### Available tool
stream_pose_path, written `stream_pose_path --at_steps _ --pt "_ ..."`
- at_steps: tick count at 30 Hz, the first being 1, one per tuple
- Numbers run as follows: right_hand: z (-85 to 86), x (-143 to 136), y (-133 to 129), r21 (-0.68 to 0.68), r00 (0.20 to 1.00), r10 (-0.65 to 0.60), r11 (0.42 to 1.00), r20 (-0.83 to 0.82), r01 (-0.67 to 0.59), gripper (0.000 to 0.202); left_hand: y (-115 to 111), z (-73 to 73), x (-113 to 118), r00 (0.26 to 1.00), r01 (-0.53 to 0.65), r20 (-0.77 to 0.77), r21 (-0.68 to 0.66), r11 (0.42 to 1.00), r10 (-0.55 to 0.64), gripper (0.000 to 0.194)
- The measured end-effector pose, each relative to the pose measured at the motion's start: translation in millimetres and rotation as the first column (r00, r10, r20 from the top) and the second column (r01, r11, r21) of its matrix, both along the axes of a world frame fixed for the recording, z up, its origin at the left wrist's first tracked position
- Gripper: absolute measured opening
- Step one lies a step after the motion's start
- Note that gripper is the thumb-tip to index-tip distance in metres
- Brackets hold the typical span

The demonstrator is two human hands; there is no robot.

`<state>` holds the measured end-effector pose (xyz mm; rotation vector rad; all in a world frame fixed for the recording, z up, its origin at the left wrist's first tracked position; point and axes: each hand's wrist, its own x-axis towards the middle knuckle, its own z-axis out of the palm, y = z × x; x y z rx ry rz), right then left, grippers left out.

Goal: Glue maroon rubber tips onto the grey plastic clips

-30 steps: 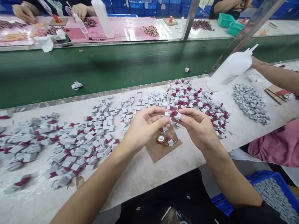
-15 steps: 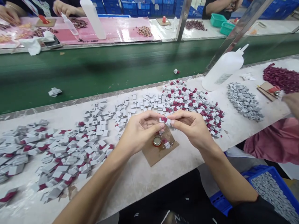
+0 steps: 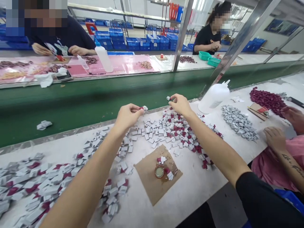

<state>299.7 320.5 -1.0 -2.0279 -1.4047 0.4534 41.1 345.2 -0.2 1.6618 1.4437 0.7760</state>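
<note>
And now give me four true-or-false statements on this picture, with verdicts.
1. The left hand pinches a grey-and-maroon piece. True.
2. The round cap lies off the brown cardboard. False: the round cap lies on the brown cardboard.
3. A small piece is at the fingertips of the right hand. True.
4. The green baskets stand on the near table. False: the green baskets are on the far table, across the green strip.

Your small pieces are of pale grey and dark red. Your cardboard is brown, your sleeve is black. The belt is green and your bottle is white.
</note>
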Motion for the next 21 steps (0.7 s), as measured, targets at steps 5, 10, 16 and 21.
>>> stream_pose_path --at_steps 5,10,16,21 --pt "-13.2 0.4 61.8 -0.032 0.998 -0.034 0.999 -0.050 0.032 0.024 51.3 -15.8 17.2 0.991 -0.055 -0.122 -0.042 0.998 0.050 0.023" --pt "-12.0 -15.4 54.0 0.024 0.957 0.024 1.000 -0.290 -0.017 0.023 50.9 -16.8 21.1 0.982 -0.072 -0.175 -0.015 0.997 0.068 0.019" --pt "2.8 -35.6 -28.2 0.206 0.729 0.258 0.965 -0.634 -0.162 0.047 -22.0 2.9 23.2 0.954 0.282 0.044 0.217 0.935 -0.298 0.042" --pt "-3.5 -48.8 -105.7 0.342 0.462 0.356 0.932 -0.812 -0.116 0.058 -85.8 10.0 23.4 0.910 0.347 0.091 0.368 0.863 -0.404 0.010"
